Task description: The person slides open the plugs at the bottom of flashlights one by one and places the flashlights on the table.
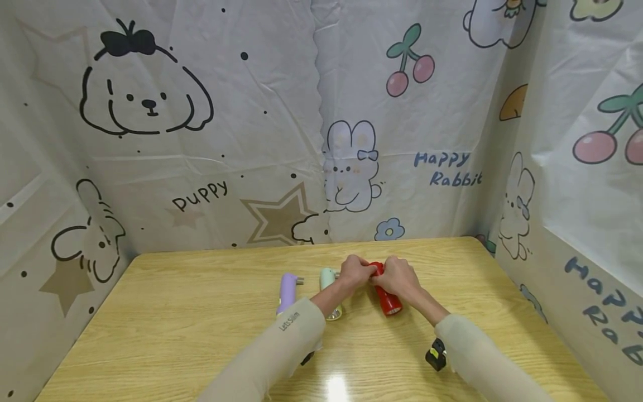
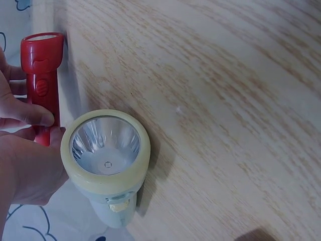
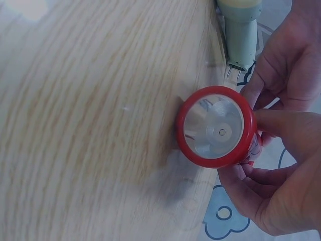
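Both hands are on a red flashlight [image 1: 389, 300], whose lens end points toward the near side of the table. My right hand [image 1: 399, 274] grips its body, the thumb lying along it below the switch in the left wrist view. At the tail end, the fingers of my left hand [image 1: 355, 272] pinch the red flashlight; their tips are partly hidden. Left of it lies a mint-green flashlight [image 2: 116, 213] with a cream head and, in the right wrist view, two metal plug prongs [image 3: 234, 71] out at its tail.
Farther left lies a purple flashlight [image 1: 288, 290] with prongs sticking out, its near end covered by the left sleeve [image 1: 296, 329]. A small black device [image 1: 436, 354] shows beside the right sleeve [image 1: 472, 346]. Printed cloth [image 1: 201, 156] surrounds the wooden table [image 1: 191, 312] at the back and sides.
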The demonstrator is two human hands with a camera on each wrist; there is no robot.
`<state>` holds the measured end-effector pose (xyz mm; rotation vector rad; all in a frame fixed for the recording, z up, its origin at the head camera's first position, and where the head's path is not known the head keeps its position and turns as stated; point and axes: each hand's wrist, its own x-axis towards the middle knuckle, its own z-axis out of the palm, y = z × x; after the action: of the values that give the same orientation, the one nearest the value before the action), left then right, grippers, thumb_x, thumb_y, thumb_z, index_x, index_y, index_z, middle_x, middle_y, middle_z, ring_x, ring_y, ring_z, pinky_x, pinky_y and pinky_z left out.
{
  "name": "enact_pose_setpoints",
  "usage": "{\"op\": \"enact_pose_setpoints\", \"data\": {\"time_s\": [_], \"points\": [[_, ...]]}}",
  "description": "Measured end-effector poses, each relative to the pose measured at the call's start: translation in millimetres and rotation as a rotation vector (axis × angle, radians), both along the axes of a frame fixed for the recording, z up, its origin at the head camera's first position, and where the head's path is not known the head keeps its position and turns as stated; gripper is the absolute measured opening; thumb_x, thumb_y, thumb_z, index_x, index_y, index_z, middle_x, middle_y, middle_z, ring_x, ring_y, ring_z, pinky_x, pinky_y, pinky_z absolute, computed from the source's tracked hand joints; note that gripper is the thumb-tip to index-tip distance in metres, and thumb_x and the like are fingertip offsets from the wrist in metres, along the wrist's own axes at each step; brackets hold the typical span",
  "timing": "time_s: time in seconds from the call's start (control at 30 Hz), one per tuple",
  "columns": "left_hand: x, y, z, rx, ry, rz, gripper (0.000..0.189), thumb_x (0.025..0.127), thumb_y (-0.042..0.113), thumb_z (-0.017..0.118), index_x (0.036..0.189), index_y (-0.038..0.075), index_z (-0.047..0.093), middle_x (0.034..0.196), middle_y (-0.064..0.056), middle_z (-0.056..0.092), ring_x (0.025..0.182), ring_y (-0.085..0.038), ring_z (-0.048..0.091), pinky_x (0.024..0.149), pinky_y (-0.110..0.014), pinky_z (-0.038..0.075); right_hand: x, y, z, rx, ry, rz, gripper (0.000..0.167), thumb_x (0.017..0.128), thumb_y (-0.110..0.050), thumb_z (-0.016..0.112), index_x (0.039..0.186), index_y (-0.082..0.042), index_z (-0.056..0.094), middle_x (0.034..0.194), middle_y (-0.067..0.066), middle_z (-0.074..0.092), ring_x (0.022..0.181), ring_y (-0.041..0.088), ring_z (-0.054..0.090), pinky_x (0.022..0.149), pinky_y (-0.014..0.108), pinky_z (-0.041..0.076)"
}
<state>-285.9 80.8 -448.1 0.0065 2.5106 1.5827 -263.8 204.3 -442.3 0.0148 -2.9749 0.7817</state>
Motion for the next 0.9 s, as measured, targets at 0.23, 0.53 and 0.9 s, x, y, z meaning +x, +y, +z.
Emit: {"op": "enact_pose_setpoints", "data": {"time_s": [0.23, 0.53, 0.9], "points": [[-1.9, -2.1, -2.6, 0.010, -0.009, 0.007, 0.015, 0.093, 0.011, 0.070, 0.089, -0.002, 0.074, 0.085, -0.006, 0.065, 0.071, -0.014, 0.055, 0.058, -0.020, 0.046, -1.9, -2.1, -1.9, 0.001, -0.007, -0.002, 0.038, 0.081, -0.024, 0.082, 0.062, -0.007, 0.054, 0.055, 0.004, 0.052, 0.047, 0.017, 0.053, 0.042, 0.024, 0.044], [-2.3, -3.6, -2.0, -0.010, 0.009, 0.009, 0.016, 0.092, 0.012, 0.071, 0.085, -0.001, 0.074, 0.084, -0.005, 0.064, 0.072, -0.014, 0.055, 0.058, -0.020, 0.046, -3.5, -3.4, -1.8, 0.011, -0.008, -0.004, 0.039, 0.081, -0.025, 0.082, 0.062, -0.006, 0.054, 0.055, 0.005, 0.053, 0.047, 0.017, 0.053, 0.042, 0.025, 0.044], [-2.7, -2.8, -4.3, -0.013, 0.007, 0.022, 0.014, 0.091, 0.013, 0.073, 0.089, -0.002, 0.073, 0.085, -0.005, 0.064, 0.073, -0.014, 0.056, 0.059, -0.021, 0.047, -6.8, -2.4, -5.0, 0.006, -0.012, -0.012, 0.041, 0.080, -0.026, 0.082, 0.059, -0.007, 0.053, 0.053, 0.004, 0.051, 0.046, 0.017, 0.052, 0.042, 0.025, 0.043]]}}
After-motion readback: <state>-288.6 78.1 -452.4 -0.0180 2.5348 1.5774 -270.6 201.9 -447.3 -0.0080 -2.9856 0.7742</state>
